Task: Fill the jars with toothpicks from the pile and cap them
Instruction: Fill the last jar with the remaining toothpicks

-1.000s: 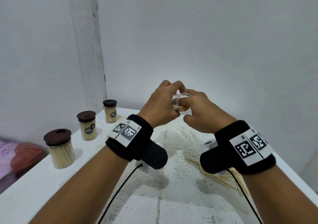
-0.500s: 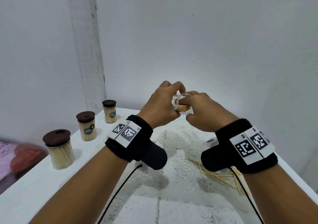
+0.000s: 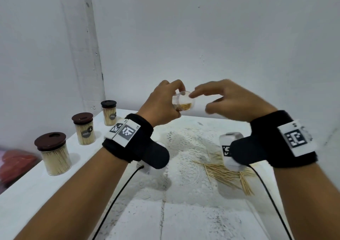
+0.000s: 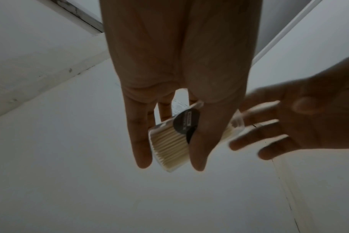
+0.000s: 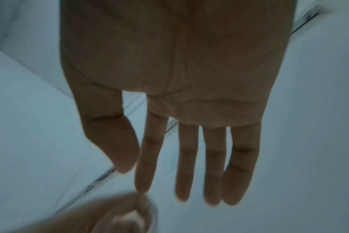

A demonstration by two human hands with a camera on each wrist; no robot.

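I count three capped jars (image 3: pixel 55 153) left of toothpick pile (image 3: pixel 230 173), done. Fourth jar (image 3: pixel 184 102) raised above pile, part-filled (uncapped), clamped in left hand (image 3: pixel 161 109). Right hand (image 3: pixel 237 101) spread, empty, fingertip at rim. Filling, capping remain.

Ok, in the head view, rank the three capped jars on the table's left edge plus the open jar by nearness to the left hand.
1. Open jar: held in the left hand itself, raised above the table.
2. Far capped jar: by the back wall, left of the hand.
3. Middle capped jar: further left, toward the camera.
4. Near capped jar: closest to the camera, farthest from the hand.
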